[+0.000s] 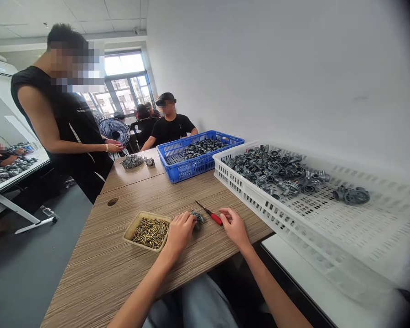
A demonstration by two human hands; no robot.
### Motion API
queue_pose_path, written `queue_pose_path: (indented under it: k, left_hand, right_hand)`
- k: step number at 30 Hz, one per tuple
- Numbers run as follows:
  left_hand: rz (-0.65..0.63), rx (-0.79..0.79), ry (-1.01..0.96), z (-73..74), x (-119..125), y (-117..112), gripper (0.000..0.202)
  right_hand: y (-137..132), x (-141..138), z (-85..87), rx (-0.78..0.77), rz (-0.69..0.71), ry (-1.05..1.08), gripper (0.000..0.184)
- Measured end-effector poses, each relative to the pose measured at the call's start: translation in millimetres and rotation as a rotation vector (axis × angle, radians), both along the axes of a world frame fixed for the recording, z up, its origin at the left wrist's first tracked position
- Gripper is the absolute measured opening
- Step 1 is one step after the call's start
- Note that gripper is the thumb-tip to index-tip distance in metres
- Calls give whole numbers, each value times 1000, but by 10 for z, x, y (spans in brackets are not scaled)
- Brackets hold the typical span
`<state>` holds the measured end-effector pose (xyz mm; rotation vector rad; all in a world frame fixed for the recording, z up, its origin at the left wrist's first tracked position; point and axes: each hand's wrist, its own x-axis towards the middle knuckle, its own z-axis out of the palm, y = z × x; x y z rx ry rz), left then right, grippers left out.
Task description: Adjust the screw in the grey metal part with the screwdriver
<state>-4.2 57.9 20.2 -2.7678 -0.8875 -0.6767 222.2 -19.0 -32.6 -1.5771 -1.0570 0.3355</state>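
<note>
My left hand [181, 228] is closed over a small grey metal carburetor [198, 219] on the wooden table, and covers much of it. Just right of it lies a screwdriver [214, 217] with a red handle, its dark shaft pointing away to the left. Beside the handle's end, my right hand [235, 228] is open with its fingers loosely bent; whether the thumb touches the handle is hard to tell. Left of my left hand stands a cream plastic tub [127, 237] full of brass-coloured screws or similar small pins.
A white crate [252, 186] of grey metal castings stands at the right, a blue crate [177, 175] of dark parts beyond. Small metal parts [132, 161] lie piled at the far left. One person [71, 118] stands there; another [172, 130] sits behind the blue crate.
</note>
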Motion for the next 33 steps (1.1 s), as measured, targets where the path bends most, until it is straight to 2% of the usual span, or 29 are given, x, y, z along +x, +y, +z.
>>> queue_pose_path:
  k: [12, 17, 23, 29, 33]
  left_hand:
    - [-14, 200, 72, 12, -12, -45, 11]
    - [-3, 191, 117, 40, -28, -56, 12]
    - [-10, 111, 101, 39, -39, -52, 11]
    - [-10, 151, 161, 64, 2, -70, 13]
    - [1, 134, 130, 84, 32, -84, 10]
  right_hand:
    - [-25, -22, 39, -11, 6, 17, 26]
    - [-22, -31, 49, -17, -4, 23, 25]
    - [-25, -37, 64, -3, -12, 25, 24]
    - [-58, -44, 112, -13, 8, 37, 24]
    - [-69, -62, 133, -8, 47, 12, 25]
